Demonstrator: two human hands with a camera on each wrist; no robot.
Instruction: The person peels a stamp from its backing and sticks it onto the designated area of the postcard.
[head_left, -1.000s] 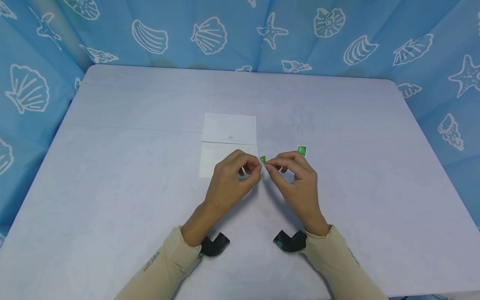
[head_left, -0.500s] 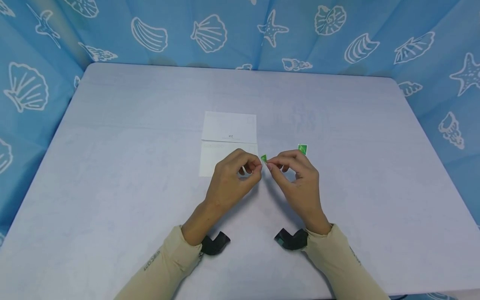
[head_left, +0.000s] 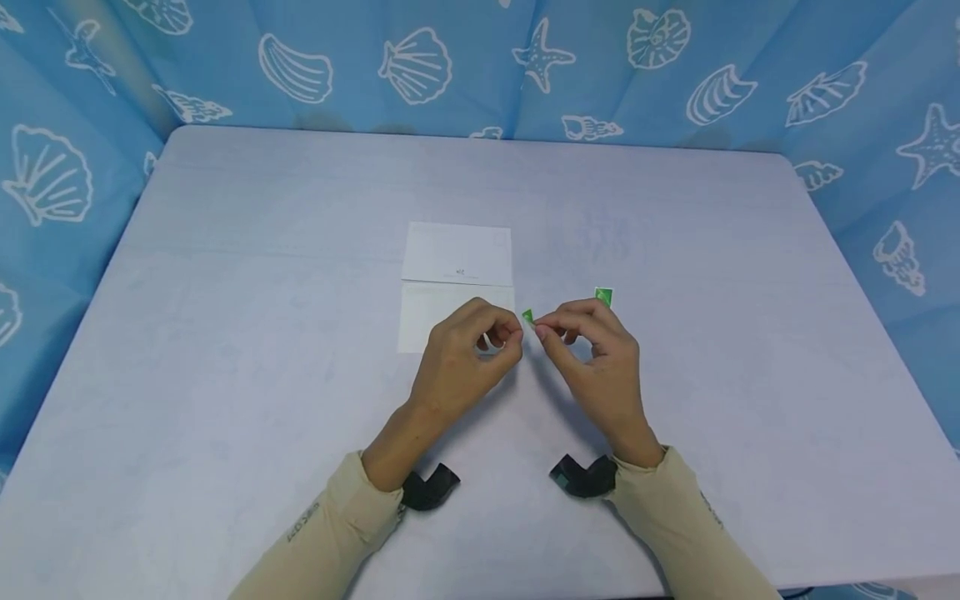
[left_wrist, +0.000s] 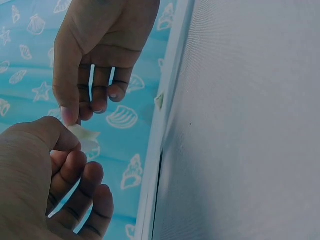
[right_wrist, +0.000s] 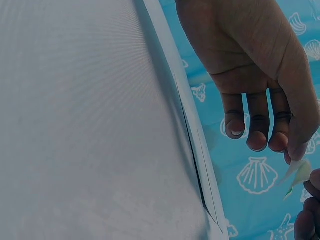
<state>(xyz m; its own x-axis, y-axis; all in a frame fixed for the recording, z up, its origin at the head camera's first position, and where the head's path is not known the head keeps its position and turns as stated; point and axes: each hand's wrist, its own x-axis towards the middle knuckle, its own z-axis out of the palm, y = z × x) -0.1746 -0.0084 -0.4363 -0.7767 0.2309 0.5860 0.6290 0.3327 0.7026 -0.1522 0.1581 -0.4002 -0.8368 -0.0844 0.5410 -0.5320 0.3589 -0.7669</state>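
A small green sticker (head_left: 528, 317) stands between my two hands above the table. My right hand (head_left: 600, 362) pinches it between thumb and index finger. My left hand (head_left: 461, 354) has thumb and index fingertips together, right beside it. In the right wrist view, whitish film (right_wrist: 291, 171) runs from the left fingertips alongside the pale back of the sticker (right_wrist: 303, 172). The left wrist view has both sets of fingertips meeting at the pale piece (left_wrist: 84, 132). Another green sticker (head_left: 603, 295) lies on the table just behind the right hand, partly covered by it.
A white paper card (head_left: 457, 254) with a line across its middle and small print lies behind the left hand, which covers its near corner. Black curved devices (head_left: 431, 487) sit at both wrists. A blue shell-patterned curtain (head_left: 480, 67) surrounds the white-covered table (head_left: 225, 333).
The right hand has shifted very slightly to the right with the green sticker, which shows a little less of its face. The left hand stays in place.
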